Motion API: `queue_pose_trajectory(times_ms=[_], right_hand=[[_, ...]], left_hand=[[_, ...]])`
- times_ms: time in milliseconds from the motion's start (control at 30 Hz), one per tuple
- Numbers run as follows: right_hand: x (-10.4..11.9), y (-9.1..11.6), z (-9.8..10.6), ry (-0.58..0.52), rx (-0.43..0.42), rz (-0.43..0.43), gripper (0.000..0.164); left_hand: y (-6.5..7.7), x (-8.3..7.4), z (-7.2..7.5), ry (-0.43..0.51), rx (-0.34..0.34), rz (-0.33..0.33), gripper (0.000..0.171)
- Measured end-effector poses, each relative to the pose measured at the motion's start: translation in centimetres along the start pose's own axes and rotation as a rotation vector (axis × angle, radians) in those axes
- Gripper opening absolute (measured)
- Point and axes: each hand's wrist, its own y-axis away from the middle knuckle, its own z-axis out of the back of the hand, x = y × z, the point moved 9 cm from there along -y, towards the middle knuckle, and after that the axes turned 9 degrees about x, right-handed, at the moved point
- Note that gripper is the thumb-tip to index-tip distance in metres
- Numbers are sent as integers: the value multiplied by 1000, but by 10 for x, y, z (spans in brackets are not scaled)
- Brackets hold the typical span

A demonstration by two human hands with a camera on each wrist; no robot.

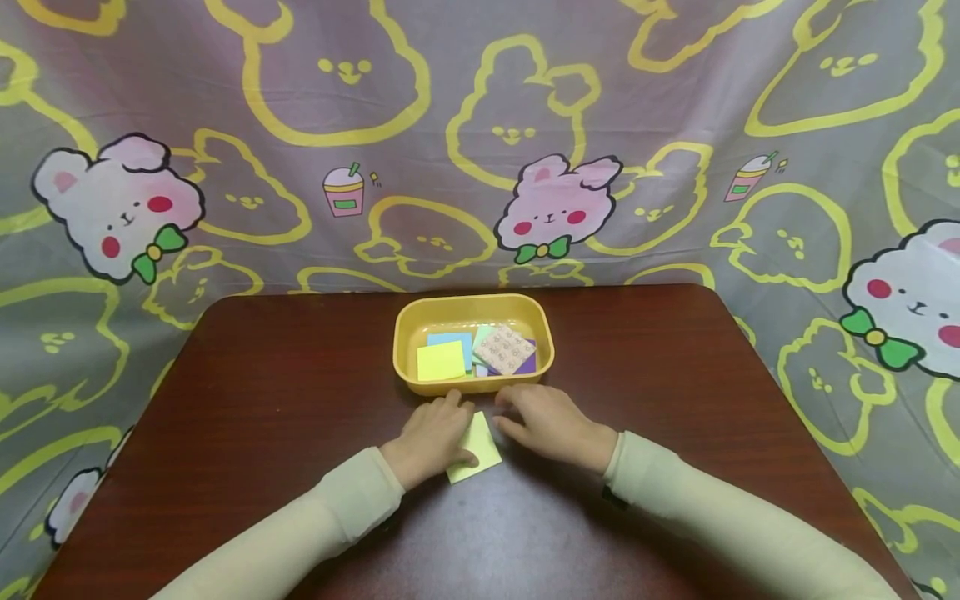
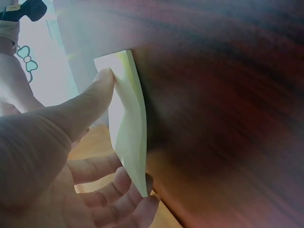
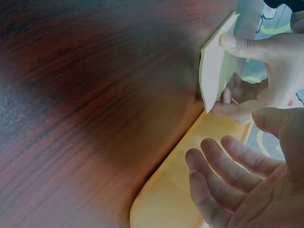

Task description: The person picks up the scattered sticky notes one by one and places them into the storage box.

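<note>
In the head view a pale yellow sticky note pad [image 1: 483, 447] is in front of the yellow tray. My left hand [image 1: 431, 437] grips it, thumb at the near end and fingers at the far end. The left wrist view shows the pad [image 2: 128, 114] slightly bowed between thumb and fingertips, close over the table. To the right of the pad, my right hand [image 1: 555, 425] is held with its fingers loosely bent and nothing in them. The right wrist view has this hand [image 3: 247, 180] palm showing, beside the tray's wall [image 3: 166, 199].
The yellow tray [image 1: 474, 387] stands just beyond both hands on the dark brown table [image 1: 300, 375]. Inside lie a bright yellow pad [image 1: 441, 362], a blue pad [image 1: 451, 339], a patterned beige square [image 1: 507, 350] and a purple piece [image 1: 528, 363]. A printed curtain [image 1: 442, 175] hangs behind the table.
</note>
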Motion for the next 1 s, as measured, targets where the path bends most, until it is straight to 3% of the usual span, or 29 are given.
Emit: queue_pose_trajectory(times_ms=[267,667,1000], right_hand=[[1,-2,3,1,-8,7,22],[0,-4,7,3,-9,-3,21],[-3,-4,11,-23,-24,-17,21]], left_hand=[[0,-1,3,2,-20,-29,58],[0,-1,12,22,-119,-107,8],[1,-3,23,26,-143,-120,11]])
